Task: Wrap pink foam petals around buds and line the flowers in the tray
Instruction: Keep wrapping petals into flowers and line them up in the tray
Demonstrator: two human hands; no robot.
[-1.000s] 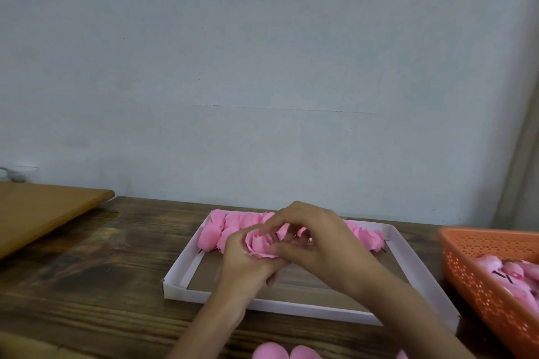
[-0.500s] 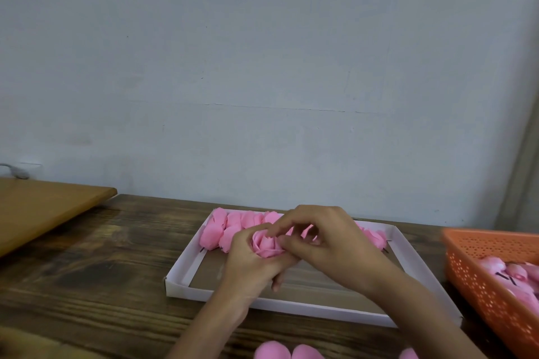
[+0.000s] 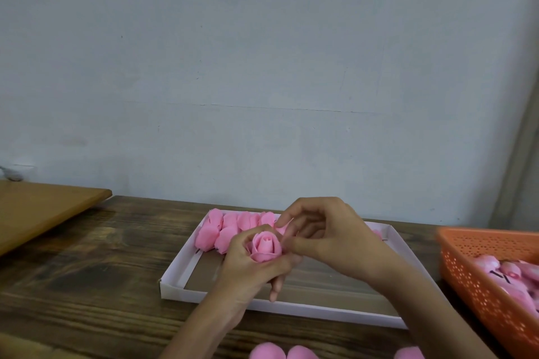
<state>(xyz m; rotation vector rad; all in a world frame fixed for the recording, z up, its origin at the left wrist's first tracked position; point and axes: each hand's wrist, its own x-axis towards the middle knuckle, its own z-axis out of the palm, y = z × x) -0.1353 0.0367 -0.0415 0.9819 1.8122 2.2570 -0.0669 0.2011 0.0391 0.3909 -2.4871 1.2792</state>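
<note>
Pink foam flower (image 3: 266,246) sits upright in the left hand (image 3: 248,271), whose fingers (image 3: 278,268) and thumb are curled round its base, above the near half of the tray (image 3: 175,281). The right hand (image 3: 335,239) is just beside it. Its fingers are loosely curled and apart, clamped on nothing, with the thumb tip touching the flower's right side and the index finger lifted above it. A row of flowers (image 3: 230,227) lies along the tray's far wall, partly hidden by the hands. The white tray rests on the dark wooden table (image 3: 87,285). An orange basket (image 3: 478,280) holding pink pieces stands to the right, and loose petals (image 3: 268,352) lie at the near edge.
</note>
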